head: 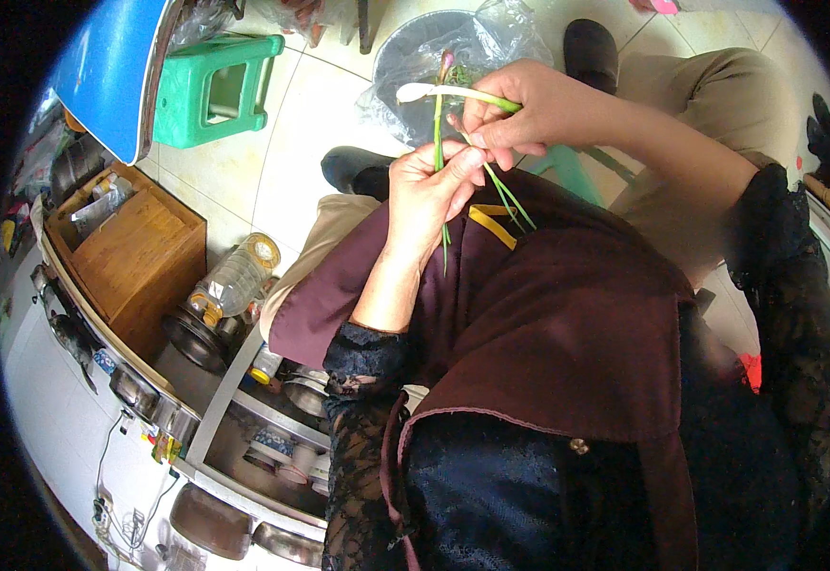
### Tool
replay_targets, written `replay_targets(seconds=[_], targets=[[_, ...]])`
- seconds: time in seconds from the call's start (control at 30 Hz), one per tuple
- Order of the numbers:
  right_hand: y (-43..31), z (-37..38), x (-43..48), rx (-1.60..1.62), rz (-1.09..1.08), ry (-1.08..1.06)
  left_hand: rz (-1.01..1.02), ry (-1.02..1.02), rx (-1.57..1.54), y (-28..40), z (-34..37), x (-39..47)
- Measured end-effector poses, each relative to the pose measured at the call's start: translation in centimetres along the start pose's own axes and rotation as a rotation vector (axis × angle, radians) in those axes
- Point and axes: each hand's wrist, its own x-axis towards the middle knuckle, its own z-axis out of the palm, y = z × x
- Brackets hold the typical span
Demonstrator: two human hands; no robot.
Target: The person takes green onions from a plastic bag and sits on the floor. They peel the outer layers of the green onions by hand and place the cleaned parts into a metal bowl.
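Observation:
My left hand (432, 182) holds a spring onion (438, 114) with a purplish bulb upright, its green leaves hanging below the palm. My right hand (507, 107) grips a second spring onion (447, 91) with a clean white bulb pointing left. The fingertips of both hands meet on a thin third stem, whose green leaves (506, 193) trail down to the right. Beyond the hands is a grey tub (404, 53) lined with a clear plastic bag (511, 43). Some green scraps (461, 75) show inside it.
A maroon apron (550, 335) covers my lap, with a yellow loop (493, 227) on it. To the left are a green plastic stool (193, 93), a blue tabletop (111, 64), a wooden box (140, 250) and a clear plastic jar (236, 275). Shelves with bowls (272, 442) stand nearby.

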Motion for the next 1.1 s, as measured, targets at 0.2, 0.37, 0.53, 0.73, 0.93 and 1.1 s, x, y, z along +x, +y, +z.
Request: replay_targets(seconds=[0.2, 0.37, 0.53, 0.73, 0.93, 1.1], targets=[[0.2, 0.0, 0.0, 0.015, 0.008, -0.002, -0.009, 0.021, 0.017, 0.1, 0.3, 0.0], [0.3, 0.2, 0.1, 0.011, 0.005, 0.034, 0.003, 0.015, -0.019, 0.1, 0.3, 0.1], [0.8, 0.5, 0.1, -0.061, -0.003, 0.094, 0.007, 0.014, 0.079, 0.5, 0.2, 0.0], [0.3, 0.6, 0.0, -0.087, 0.039, 0.123, 0.224, 0.164, 0.269, 0.3, 1.3, -0.3], [1.1, 0.7, 0.3, -0.061, -0.002, 0.136, 0.301, 0.194, 0.260, 0.4, 1.1, -0.3], [0.8, -0.4, 0.4, 0.129, 0.050, 0.216, 0.188, 0.183, 0.028, 0.6, 0.6, 0.1]])
